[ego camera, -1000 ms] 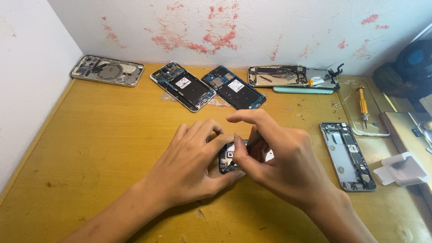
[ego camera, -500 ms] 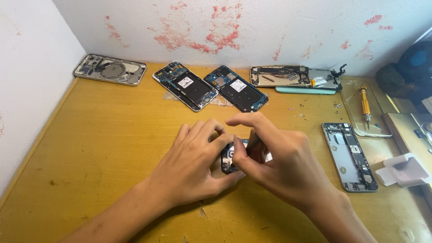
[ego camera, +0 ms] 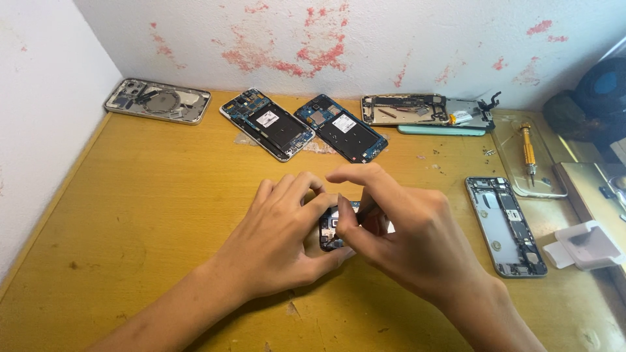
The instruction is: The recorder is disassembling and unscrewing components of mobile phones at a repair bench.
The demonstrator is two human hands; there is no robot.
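An opened phone with its dark insides showing lies on the yellow wooden table, mostly hidden under both hands. My left hand wraps around its left side and holds it down. My right hand rests on its right side, thumb and fingertips pinching at a small spot on the board; whatever sits between them is too small to make out.
Along the back wall lie a silver phone frame, two opened phones with blue boards, and a stripped chassis. A grey phone shell, an orange screwdriver on a clear tray and a white plastic piece sit right.
Both hands stay on the phone. My right index finger has lowered and curled slightly, and the view has shifted a little.
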